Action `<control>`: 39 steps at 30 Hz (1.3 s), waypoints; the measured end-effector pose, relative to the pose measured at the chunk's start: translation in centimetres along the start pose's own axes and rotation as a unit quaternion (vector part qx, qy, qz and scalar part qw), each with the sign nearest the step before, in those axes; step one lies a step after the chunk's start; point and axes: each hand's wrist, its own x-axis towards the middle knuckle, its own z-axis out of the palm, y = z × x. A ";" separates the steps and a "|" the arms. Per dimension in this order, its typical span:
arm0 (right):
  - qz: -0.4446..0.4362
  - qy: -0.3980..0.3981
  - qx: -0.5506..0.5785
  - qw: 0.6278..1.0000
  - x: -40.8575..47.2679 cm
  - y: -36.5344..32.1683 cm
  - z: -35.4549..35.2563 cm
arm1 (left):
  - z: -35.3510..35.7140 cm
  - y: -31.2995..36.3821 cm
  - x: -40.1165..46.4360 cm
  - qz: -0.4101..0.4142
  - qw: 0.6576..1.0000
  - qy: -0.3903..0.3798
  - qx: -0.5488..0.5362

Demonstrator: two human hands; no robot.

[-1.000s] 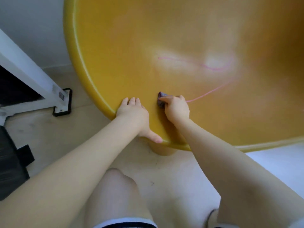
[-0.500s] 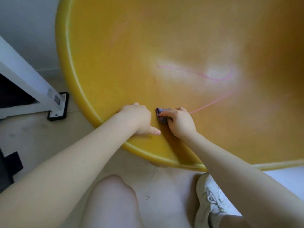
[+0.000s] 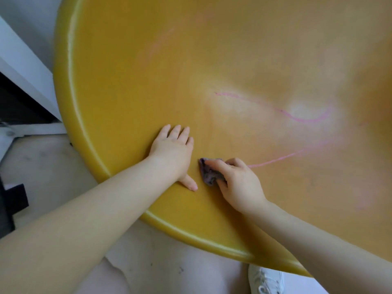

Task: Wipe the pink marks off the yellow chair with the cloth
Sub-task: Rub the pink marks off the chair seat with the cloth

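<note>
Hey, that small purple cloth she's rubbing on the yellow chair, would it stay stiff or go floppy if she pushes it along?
Probably floppy: the small purple cloth is crumpled into folds under the right hand. It likely slides easily, since the glossy yellow plastic chair shows smooth highlights. It looks light, pinned by fingertips alone, so it may bunch rather than push flat toward the lower pink mark.

Yellow chair [image 3: 233, 60] seat bears pink marks [image 3: 297, 115]; crumpled purple cloth [image 3: 209, 172] near front rim.

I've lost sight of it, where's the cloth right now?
In the head view the cloth is bunched under the right hand on the chair, near its front rim, just right of the left hand.
</note>
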 end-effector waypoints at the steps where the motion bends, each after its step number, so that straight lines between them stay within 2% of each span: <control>1: -0.017 0.020 -0.011 1.000 0.7 0.3 0.3 | 0.0 0.1 0.1 -0.003 1.000 0.000 0.000; 3: -0.027 0.055 -0.032 0.998 2.9 1.2 1.1 | 0.2 0.3 0.3 -0.007 1.000 -0.001 0.005; 5: 0.001 0.076 -0.055 0.996 5.1 2.0 1.6 | 0.4 0.5 0.4 -0.007 1.000 0.001 0.006; 8: 0.117 0.053 -0.041 0.991 8.4 3.1 2.0 | 0.3 0.6 0.5 -0.006 1.000 0.005 0.003; 10: 0.162 0.041 -0.027 0.985 9.6 3.4 2.0 | 0.2 0.6 0.5 -0.008 1.000 0.006 -0.001; 11: 0.156 0.033 -0.029 0.987 9.4 3.2 1.8 | 0.1 0.6 0.5 -0.006 1.000 0.007 -0.004; 15: 0.023 0.047 -0.018 0.998 4.0 1.6 1.3 | 0.0 0.8 0.3 -0.003 1.000 0.009 -0.008; 18: -0.015 0.024 -0.020 0.999 -0.1 0.5 0.7 | -0.1 0.7 0.2 0.006 1.000 0.011 -0.012; 21: -0.020 0.004 -0.023 1.000 -0.3 0.7 0.3 | 0.1 1.1 0.2 0.062 0.998 0.023 -0.003; 23: 0.015 -0.002 -0.026 1.000 1.3 1.8 0.2 | 0.4 1.4 0.2 0.082 0.996 0.022 -0.010; 27: 0.165 -0.017 -0.031 0.986 5.8 5.1 0.5 | 0.6 1.4 0.4 0.084 0.996 0.022 -0.036; 30: 0.223 -0.011 -0.041 0.974 7.7 6.0 0.9 | 0.5 1.4 0.6 0.087 0.995 0.021 -0.041; 32: 0.205 -0.024 -0.042 0.978 7.4 5.5 0.7 | 0.5 1.4 0.6 0.090 0.995 0.023 -0.043; 39: 0.021 -0.053 0.016 0.998 -1.2 2.2 -1.7 | 0.4 1.4 0.5 0.093 0.995 0.019 -0.042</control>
